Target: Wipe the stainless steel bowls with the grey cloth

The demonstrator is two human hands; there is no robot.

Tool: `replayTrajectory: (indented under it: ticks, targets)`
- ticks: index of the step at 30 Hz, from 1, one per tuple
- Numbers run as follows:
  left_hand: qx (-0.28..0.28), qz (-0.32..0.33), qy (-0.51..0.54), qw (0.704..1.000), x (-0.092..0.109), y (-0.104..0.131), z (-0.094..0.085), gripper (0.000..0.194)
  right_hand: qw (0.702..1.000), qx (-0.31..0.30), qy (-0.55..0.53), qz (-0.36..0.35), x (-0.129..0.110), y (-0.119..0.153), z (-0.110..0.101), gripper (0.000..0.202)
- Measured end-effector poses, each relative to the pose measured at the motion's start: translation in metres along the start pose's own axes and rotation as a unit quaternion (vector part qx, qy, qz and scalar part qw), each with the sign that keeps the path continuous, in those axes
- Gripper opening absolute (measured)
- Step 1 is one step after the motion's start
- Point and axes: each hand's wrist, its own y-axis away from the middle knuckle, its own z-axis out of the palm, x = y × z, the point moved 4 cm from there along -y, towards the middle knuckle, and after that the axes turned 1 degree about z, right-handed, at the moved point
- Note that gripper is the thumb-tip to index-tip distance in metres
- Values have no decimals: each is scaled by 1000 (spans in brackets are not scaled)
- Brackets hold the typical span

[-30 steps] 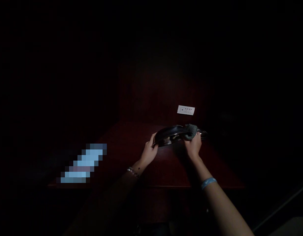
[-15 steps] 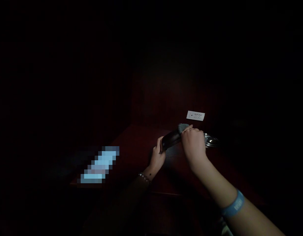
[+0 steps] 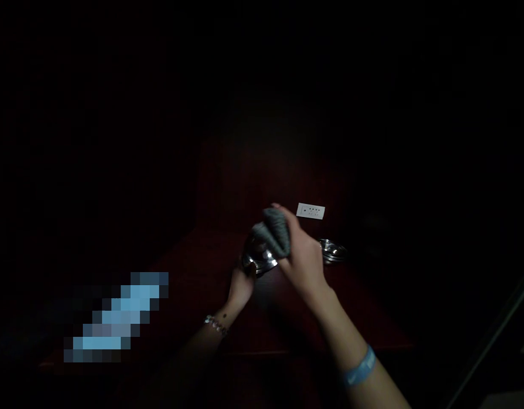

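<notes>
My left hand (image 3: pixel 241 286) grips the rim of a shiny metal bowl (image 3: pixel 265 263) from the left, holding it up over the dark red table (image 3: pixel 283 335). In my right hand (image 3: pixel 303 264) is a bunched grey cloth (image 3: pixel 277 233), which lies against the bowl's upper part and covers some of it. My left fingertips are partly hidden by the bowl and shadow. Just past my right wrist, another shiny round metal dish (image 3: pixel 333 251) rests on the table.
A white socket plate (image 3: pixel 310 211) is set in the dark wall behind the table. At the left lies a bright blurred-out patch (image 3: pixel 121 318). The table's front edge runs below my hands, and the surroundings are very dark.
The bowl has turned from a dark side view so that its shiny face shows. My right hand with the cloth has moved left across it, and the whole view has shifted.
</notes>
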Motion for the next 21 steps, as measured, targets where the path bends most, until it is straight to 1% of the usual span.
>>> replayTrajectory:
  ticks: [1,3,4,5,7,11,13,14,16,17,19,20,21]
  targets:
    - [-3,-13,13,1000,-6,0,-2,19,997,63,3,45,21,-3,-9,67]
    - [-13,-47,83,995,-16,-1,-2,25,979,171,-13,112,59,-3,-23,68]
    - [-16,-60,117,991,-19,-1,-2,27,970,205,-22,128,74,-2,-27,68]
    - [-16,-70,146,987,-20,-2,0,29,966,224,-23,129,85,-1,-30,66]
    - [-9,-84,174,981,-19,-3,2,29,962,242,-13,124,96,3,-33,63]
    - [31,-125,207,970,-13,-3,-1,27,961,237,40,134,101,11,-34,64]
    - [45,-138,227,963,-9,-3,-4,29,958,251,46,133,98,13,-37,67]
    - [48,-142,233,961,-8,-2,-6,30,955,268,42,121,94,13,-41,68]
    - [51,-149,239,958,-6,-1,-8,32,943,321,40,76,84,13,-55,70]
    - [51,-153,240,957,-6,0,-9,32,932,357,47,48,77,13,-64,71]
    - [50,-162,238,956,-5,0,-8,31,899,428,94,14,66,14,-82,72]
    - [48,-165,236,956,-5,1,-6,30,887,447,114,-5,61,14,-88,73]
    - [42,-166,234,957,-5,1,-4,29,885,446,133,-19,59,14,-91,73]
